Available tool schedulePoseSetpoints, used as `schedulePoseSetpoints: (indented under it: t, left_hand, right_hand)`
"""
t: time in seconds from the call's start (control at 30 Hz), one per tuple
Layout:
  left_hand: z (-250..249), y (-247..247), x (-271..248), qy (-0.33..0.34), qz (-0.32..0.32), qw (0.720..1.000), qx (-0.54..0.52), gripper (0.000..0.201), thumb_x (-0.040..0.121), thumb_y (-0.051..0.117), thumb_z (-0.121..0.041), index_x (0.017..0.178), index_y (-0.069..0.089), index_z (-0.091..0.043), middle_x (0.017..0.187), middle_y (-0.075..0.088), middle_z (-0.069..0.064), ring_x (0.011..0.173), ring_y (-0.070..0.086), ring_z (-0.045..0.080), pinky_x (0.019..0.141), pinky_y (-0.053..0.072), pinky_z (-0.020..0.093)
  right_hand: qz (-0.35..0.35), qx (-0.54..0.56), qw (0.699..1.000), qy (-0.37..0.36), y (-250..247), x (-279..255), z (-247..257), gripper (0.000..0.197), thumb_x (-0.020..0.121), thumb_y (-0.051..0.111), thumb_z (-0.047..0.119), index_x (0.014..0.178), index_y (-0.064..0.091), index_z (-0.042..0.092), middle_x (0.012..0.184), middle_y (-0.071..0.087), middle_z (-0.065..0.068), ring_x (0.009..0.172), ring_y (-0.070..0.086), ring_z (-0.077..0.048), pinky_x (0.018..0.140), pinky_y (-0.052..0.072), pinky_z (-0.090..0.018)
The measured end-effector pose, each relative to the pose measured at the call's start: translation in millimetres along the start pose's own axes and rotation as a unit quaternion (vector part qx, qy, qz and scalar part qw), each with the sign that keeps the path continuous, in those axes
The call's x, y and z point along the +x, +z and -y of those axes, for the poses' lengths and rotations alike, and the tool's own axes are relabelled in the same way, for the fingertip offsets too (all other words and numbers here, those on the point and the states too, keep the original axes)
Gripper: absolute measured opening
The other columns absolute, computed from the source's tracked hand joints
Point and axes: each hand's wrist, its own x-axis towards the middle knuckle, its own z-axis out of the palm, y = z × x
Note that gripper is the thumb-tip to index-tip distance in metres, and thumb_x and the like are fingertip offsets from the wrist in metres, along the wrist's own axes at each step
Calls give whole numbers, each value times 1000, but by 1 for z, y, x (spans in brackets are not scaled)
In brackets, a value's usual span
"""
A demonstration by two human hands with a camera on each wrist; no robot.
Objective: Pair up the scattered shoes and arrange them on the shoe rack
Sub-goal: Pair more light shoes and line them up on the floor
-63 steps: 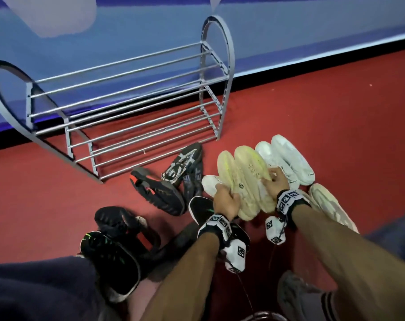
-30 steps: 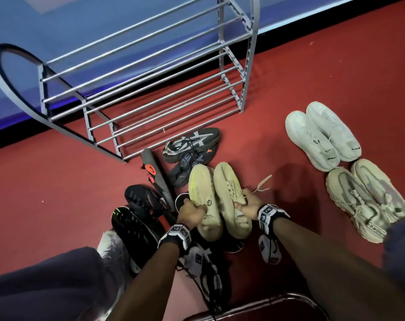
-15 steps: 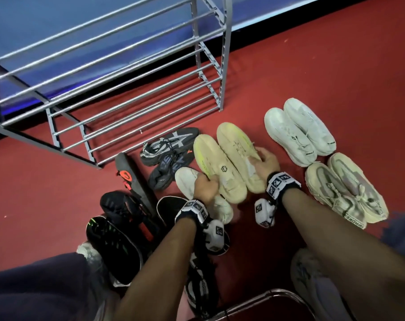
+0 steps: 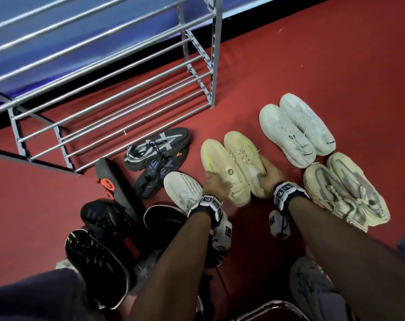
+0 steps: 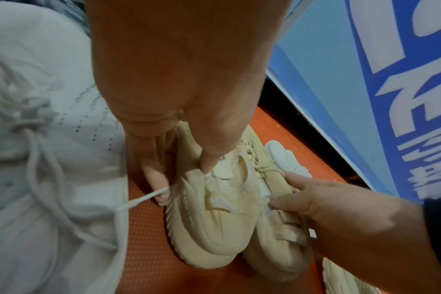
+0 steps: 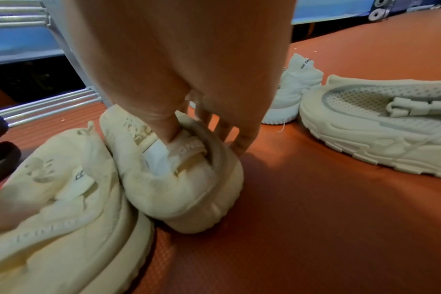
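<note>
Pairing partly done, racking not begun: left hand [image 4: 214, 185] and right hand [image 4: 269, 173] each grip a heel of the cream pair [image 4: 231, 165], side by side on the floor; two pale pairs [image 4: 296, 130] beyond the right hand; dark shoes [image 4: 155, 156] loose beside the left; shoe rack [image 4: 118, 93] ahead, bare.

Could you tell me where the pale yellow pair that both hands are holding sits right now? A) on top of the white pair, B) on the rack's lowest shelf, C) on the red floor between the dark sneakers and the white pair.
C: the pale yellow pair sits on the red floor, right of the dark sneakers and left of the white pair.
</note>
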Motion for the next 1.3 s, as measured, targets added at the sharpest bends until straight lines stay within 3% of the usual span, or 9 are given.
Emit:
schedulePoseSetpoints:
  t: [0.07,0.2,0.37,0.57,0.63,0.77,0.87,1.07,1.3]
  left_hand:
    - [0,2,4,-27,-6,1000,-3,59,94,59,-8,138,24,7,134,54,21,123,57,40,94,48,37]
    - [1,4,9,-40,-19,998,-34,53,98,52,-7,139,23,10,129,58,24,118,61,38,96,53,36]
    - [14,9,10,-16,-37,999,-27,38,96,49,-8,128,38,10,125,59,23,114,62,38,94,53,37]
    - [2,11,13,-33,-26,996,-79,40,104,39,-23,129,30,8,127,59,29,112,63,43,95,52,41]
    - [0,11,13,-37,-27,996,-73,43,105,36,-27,130,31,7,128,59,28,112,64,43,97,52,45]
    - [2,9,15,-16,-32,999,-3,45,104,36,-16,134,44,16,138,49,27,125,56,41,104,43,36]
    - [4,10,15,-6,-27,999,23,43,99,39,-10,132,51,14,134,55,25,121,59,39,93,46,32]
    - [5,5,17,-2,-4,1000,8,42,94,42,-9,129,52,12,125,63,22,116,62,36,79,40,26]
    - [2,4,29,-15,44,998,-52,56,72,41,-15,119,57,11,108,67,21,84,72,37,63,62,37]
  right_hand:
    - [-24,30,999,-10,-4,-1,-1,68,89,55,7,147,39,39,131,64,-5,116,61,-31,102,49,-37]
    - [-154,59,984,-61,0,-7,2,56,81,57,4,128,53,34,109,69,2,109,59,-29,96,51,-41]
    - [-237,66,967,-62,-4,-5,6,51,75,48,17,124,59,21,113,68,-10,107,60,-34,96,51,-45]
    - [-133,4,990,47,-4,7,-1,39,87,50,8,121,66,18,111,70,-15,102,65,-35,92,53,-36]
    - [-98,3,994,46,-3,6,0,41,89,49,6,125,65,19,113,70,-12,103,64,-32,90,50,-30]
    - [-64,-20,998,21,-3,10,8,39,88,49,2,120,67,18,104,71,-13,91,64,-31,77,44,-26]
    - [-50,-28,998,18,-4,12,4,38,87,49,2,116,68,20,100,71,-11,90,65,-31,76,44,-26]
    - [-56,-59,997,-6,-4,12,2,46,91,47,3,129,65,21,119,64,-17,106,61,-35,92,48,-33]
    - [-57,-81,994,-53,-14,9,1,51,85,61,3,131,64,27,112,57,-14,103,60,-32,93,49,-33]
